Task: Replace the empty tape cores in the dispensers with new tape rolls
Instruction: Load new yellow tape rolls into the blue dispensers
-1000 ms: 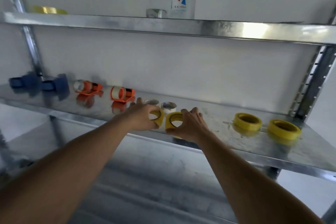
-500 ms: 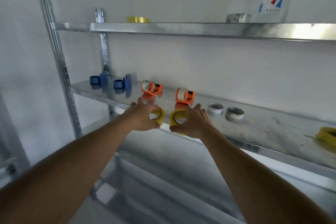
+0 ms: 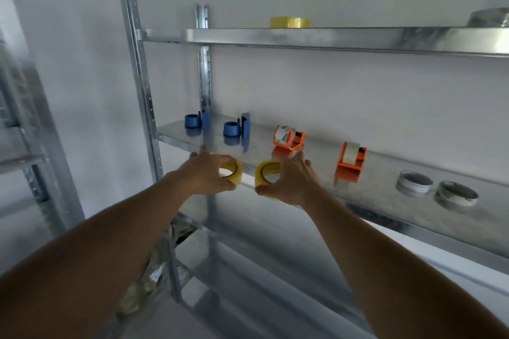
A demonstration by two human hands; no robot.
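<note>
While your left hand (image 3: 205, 173) grips one yellow tape roll (image 3: 233, 173) and your right hand (image 3: 289, 180) grips a second yellow tape roll (image 3: 265, 175), both rolls hang side by side, slightly apart, at the front edge of the middle metal shelf (image 3: 385, 173). Behind them on that shelf stand two blue dispensers (image 3: 234, 127) to the left and two orange dispensers (image 3: 351, 158) to the right, each orange one carrying a pale core, with two empty grey cores (image 3: 436, 187) lying farther right.
</note>
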